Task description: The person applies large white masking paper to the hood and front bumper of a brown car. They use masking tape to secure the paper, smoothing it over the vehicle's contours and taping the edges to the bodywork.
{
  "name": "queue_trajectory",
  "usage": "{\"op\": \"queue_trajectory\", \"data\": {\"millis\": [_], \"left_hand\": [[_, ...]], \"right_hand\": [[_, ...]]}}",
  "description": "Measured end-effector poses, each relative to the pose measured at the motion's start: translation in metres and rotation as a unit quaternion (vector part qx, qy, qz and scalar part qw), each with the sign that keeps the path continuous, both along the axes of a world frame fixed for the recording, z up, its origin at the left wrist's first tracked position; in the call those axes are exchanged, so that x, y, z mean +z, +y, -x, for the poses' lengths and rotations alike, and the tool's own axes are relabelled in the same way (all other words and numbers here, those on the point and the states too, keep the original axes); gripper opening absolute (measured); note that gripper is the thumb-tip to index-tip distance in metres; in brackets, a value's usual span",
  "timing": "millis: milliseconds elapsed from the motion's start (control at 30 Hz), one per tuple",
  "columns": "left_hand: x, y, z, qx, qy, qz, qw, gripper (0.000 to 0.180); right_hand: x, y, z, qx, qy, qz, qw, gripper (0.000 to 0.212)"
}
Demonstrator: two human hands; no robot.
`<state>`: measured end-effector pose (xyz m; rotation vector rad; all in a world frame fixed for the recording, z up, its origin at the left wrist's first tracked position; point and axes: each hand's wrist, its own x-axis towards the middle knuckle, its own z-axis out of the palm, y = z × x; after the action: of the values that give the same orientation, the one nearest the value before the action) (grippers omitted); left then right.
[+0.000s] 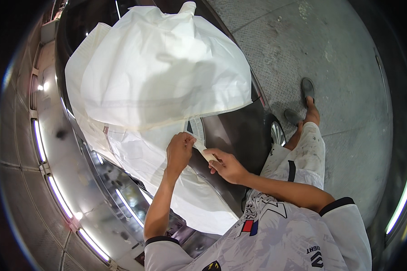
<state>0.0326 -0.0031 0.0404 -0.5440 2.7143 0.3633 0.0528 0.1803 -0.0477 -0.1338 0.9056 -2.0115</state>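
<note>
My left hand is closed in a pinch at the edge of white masking paper, on what looks like the free end of a pale tape strip. Just to its right, my right hand grips a cream-coloured roll of masking tape, seen partly edge-on behind the fingers. The strip runs between the two hands. Beneath them lies a dark, glossy car body panel, bordered by the paper. A larger white sheet bulges over the car beyond my hands.
A car wheel shows at the right side of the car, near my legs. My shoes stand on a grey, worn floor. Along the left, a metal-panelled wall carries bright tube lights.
</note>
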Motion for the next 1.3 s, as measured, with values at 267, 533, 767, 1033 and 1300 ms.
{"op": "queue_trajectory", "data": {"millis": [267,533,767,1033,1300], "left_hand": [[-0.001,-0.021,0.053,-0.26,0.101,0.147,0.949,0.006],[-0.022,-0.04,0.053,-0.282,0.018,0.158,0.946,0.003],[-0.021,-0.035,0.052,-0.271,0.038,0.169,0.947,0.002],[-0.022,-0.028,0.053,-0.229,0.051,0.177,0.956,0.019],[-0.029,-0.041,0.043,-0.309,0.04,0.166,0.935,0.012]], "right_hand": [[0.001,-0.022,-0.027,0.003,0.152,-0.126,0.98,0.041],[0.004,-0.042,-0.023,0.084,0.165,-0.2,0.962,0.046],[0.001,-0.047,-0.02,0.099,0.181,-0.211,0.956,0.047],[0.002,-0.05,-0.017,0.134,0.19,-0.199,0.952,0.049],[0.003,-0.053,-0.016,0.154,0.173,-0.193,0.953,0.05]]}}
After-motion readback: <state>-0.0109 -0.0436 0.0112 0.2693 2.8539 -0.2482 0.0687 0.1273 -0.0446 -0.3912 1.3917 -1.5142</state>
